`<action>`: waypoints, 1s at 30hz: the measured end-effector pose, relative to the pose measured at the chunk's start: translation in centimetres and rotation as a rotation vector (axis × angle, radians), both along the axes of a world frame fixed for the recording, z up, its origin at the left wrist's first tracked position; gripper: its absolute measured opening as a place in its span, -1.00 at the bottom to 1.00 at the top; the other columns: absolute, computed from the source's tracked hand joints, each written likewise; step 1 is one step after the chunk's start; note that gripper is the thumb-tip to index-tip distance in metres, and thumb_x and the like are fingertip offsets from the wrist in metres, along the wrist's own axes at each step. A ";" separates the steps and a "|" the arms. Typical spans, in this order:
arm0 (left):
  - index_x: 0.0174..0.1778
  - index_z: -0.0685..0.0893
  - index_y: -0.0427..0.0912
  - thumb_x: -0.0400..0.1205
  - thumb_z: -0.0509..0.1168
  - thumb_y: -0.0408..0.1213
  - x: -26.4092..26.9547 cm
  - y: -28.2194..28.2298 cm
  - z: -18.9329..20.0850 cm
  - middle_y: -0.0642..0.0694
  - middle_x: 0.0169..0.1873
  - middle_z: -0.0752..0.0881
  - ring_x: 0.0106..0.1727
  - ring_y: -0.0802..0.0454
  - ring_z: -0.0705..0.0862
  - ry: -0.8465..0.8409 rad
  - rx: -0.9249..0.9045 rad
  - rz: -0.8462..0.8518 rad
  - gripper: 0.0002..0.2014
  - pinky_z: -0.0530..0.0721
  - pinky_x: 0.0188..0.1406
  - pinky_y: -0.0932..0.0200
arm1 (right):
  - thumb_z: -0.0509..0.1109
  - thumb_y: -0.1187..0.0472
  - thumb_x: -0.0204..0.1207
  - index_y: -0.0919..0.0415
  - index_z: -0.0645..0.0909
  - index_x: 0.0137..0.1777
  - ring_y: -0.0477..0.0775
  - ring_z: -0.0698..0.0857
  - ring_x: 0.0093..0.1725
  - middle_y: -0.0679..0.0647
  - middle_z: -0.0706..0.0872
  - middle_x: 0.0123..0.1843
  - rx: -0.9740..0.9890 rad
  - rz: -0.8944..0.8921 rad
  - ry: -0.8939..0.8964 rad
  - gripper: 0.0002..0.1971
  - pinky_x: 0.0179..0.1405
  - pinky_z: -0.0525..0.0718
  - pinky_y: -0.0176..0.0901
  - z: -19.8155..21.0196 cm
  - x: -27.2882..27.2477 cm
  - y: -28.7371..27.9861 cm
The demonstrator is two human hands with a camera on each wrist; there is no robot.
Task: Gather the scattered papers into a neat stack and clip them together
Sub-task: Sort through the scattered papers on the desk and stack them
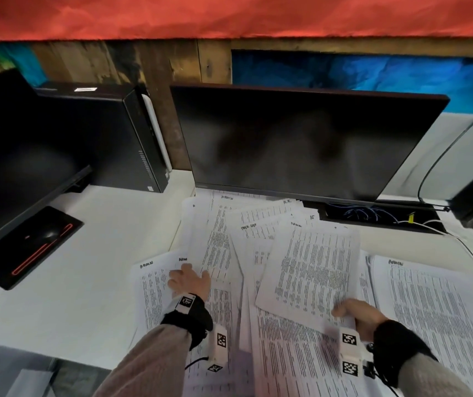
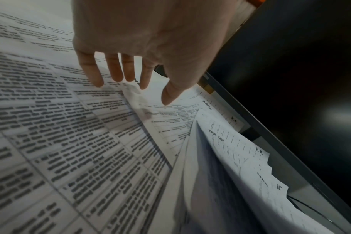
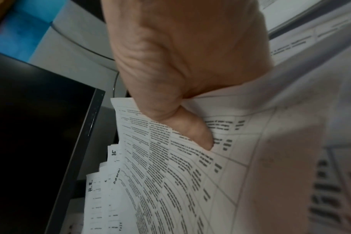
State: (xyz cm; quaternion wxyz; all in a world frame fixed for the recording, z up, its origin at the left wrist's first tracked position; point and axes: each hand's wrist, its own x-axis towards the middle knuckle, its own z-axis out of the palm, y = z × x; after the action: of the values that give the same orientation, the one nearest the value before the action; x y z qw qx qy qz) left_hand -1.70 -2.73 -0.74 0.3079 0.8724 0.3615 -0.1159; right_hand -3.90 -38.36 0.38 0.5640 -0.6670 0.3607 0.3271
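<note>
Papers [image 1: 258, 253]: printed sheets, scattered and overlapping on white bench [image 1: 100, 239] before dark monitor [image 1: 301, 144]. Right hand [image 1: 357, 313]: thumb pinching one lifted sheet [image 1: 309, 270] by its near edge. Left hand [image 1: 189, 282]: fingers [image 2: 114, 69] spread straight, touching the sheets.

Head view looks down; wrist views close; all share papers [image 1: 309, 270].

Matt printed papers [image 1: 309, 270], glossy black monitor [image 1: 301, 141]

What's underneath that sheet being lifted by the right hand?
More printed papers lie fanned under the lifted sheet, which the right hand pinches. Whatever lies beneath those, including the desk there, is covered.
</note>
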 end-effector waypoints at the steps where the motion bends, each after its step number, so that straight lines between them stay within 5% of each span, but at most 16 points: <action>1: 0.46 0.35 -0.19 0.62 0.24 -0.07 0.0 -0.2 0.0 -0.29 0.40 0.30 0.39 -0.28 0.31 0.001 0.003 -0.016 -0.48 0.46 0.35 -0.12 | 0.46 0.44 0.06 0.39 0.55 -0.16 0.33 0.57 0.00 0.32 0.60 0.09 0.010 0.001 0.013 -0.70 0.04 0.63 0.18 0.0 -0.1 0.1; 6: 0.50 0.29 -0.25 0.54 0.32 -0.01 1.0 0.0 0.0 -0.31 0.41 0.33 0.38 -0.31 0.39 0.066 -0.083 0.006 -0.33 0.44 0.39 -0.09 | 0.25 0.54 0.47 0.41 0.52 -0.08 0.27 0.65 -0.39 0.33 0.64 -0.18 0.082 -0.035 0.027 -0.91 -0.53 0.70 -0.12 1.3 -0.2 1.0; 11: 0.54 0.29 -0.34 0.54 0.39 -0.12 1.8 0.6 -0.7 -0.30 0.44 0.49 0.39 -0.26 0.53 -0.014 -0.381 0.060 -0.29 0.50 0.41 -0.06 | 0.23 0.55 0.45 0.45 0.53 0.14 0.32 0.72 -0.39 0.44 0.67 -0.02 0.167 -0.051 0.044 -0.74 -0.47 0.74 0.06 0.9 -0.8 2.0; 14: 0.55 0.36 -0.28 0.58 0.35 -0.28 1.4 0.1 -0.5 -0.30 0.43 0.52 0.30 -0.29 0.62 -0.034 -0.386 -0.018 -0.40 0.77 -0.10 0.04 | 0.24 0.54 0.44 0.40 0.52 0.12 0.34 0.73 -0.42 0.44 0.67 -0.05 0.161 -0.051 0.038 -0.74 -0.44 0.74 0.11 0.8 -0.7 2.4; 16: 0.33 0.55 -0.26 0.56 0.37 -0.38 0.3 0.4 0.1 -0.23 0.22 0.66 0.16 -0.22 0.68 -0.010 -0.450 -0.100 -0.60 0.78 -0.30 0.11 | 0.29 0.53 0.40 0.42 0.52 0.14 0.33 0.75 -0.38 0.43 0.67 -0.05 0.124 -0.055 0.035 -0.71 -0.37 0.75 0.11 0.6 -0.3 2.6; 19: -0.02 0.62 -0.23 0.52 0.42 -0.46 -1.7 1.5 1.0 -0.20 -0.09 0.73 -0.03 -0.09 0.72 0.207 -0.547 -0.278 -0.83 0.75 -0.10 0.00 | 0.48 0.40 0.14 0.44 0.55 0.26 0.39 0.68 0.08 0.37 0.62 0.26 0.046 -0.004 0.013 -0.41 0.15 0.65 0.29 -3.9 1.5 1.2; 21: 0.22 0.59 -0.34 0.48 0.48 -0.46 -2.3 2.1 1.0 -0.29 0.11 0.74 0.00 -0.09 0.76 0.243 -0.752 -0.243 -0.61 0.77 -0.02 0.00 | 0.52 0.34 -0.07 0.41 0.55 0.29 0.39 0.53 0.35 0.33 0.54 0.41 0.004 0.093 0.017 -0.22 0.40 0.49 0.33 -5.8 2.4 1.3; 22: 0.40 0.48 -0.36 0.46 0.53 -0.40 -2.3 2.4 0.6 -0.34 0.24 0.69 0.10 -0.18 0.75 0.166 -0.890 -0.148 -0.40 0.76 0.07 -0.08 | 0.51 0.36 0.00 0.44 0.54 0.28 0.37 0.50 0.39 0.33 0.52 0.43 -0.032 0.135 0.009 -0.28 0.43 0.48 0.24 -5.0 2.6 2.2; 24: 0.58 0.32 -0.23 0.42 0.57 -0.06 -1.5 3.1 -2.2 -0.31 0.42 0.56 0.35 -0.29 0.62 0.032 -1.049 0.093 -0.13 0.56 0.33 -0.30 | 0.41 0.42 0.35 0.48 0.56 0.21 0.29 0.54 0.34 0.33 0.57 0.35 -0.113 0.262 -0.006 -0.60 0.34 0.53 0.02 -1.5 2.3 4.9; 26: 0.64 0.21 -0.08 0.44 0.49 0.12 -0.9 1.8 -1.8 -0.18 0.53 0.44 0.49 -0.28 0.47 -0.022 -1.098 0.218 -0.08 0.40 0.45 -0.34 | 0.30 0.46 0.51 0.46 0.59 0.13 0.23 0.62 0.20 0.29 0.65 0.18 -0.155 0.333 -0.039 -0.79 0.27 0.59 0.03 -0.3 2.1 6.4; 28: 0.64 0.16 -0.25 0.52 0.49 -0.18 -1.8 -1.0 2.5 -0.24 0.49 0.46 0.51 -0.29 0.43 -0.082 -0.939 0.163 -0.15 0.39 0.48 -0.22 | 0.24 0.49 0.52 0.42 0.57 0.08 0.15 0.64 -0.01 0.22 0.64 0.00 -0.161 0.357 -0.080 -0.83 0.06 0.66 -0.06 -0.3 2.1 7.8; 30: 0.54 0.30 -0.43 0.50 0.43 -0.54 -2.0 -1.9 2.7 -0.31 0.37 0.53 0.47 -0.31 0.48 -0.150 -0.739 0.110 -0.31 0.44 0.40 -0.12 | 0.22 0.50 0.53 0.40 0.45 0.29 0.04 0.61 -0.16 0.19 0.61 -0.02 -0.203 0.337 -0.127 -0.67 -0.24 0.64 -0.21 -0.7 2.0 8.8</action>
State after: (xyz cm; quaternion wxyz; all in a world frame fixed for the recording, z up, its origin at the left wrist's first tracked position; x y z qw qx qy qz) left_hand -3.71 -4.63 1.95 0.6330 0.6880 0.3181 -0.1573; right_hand -1.87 -29.52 -0.30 0.4530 -0.7904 0.2390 0.3362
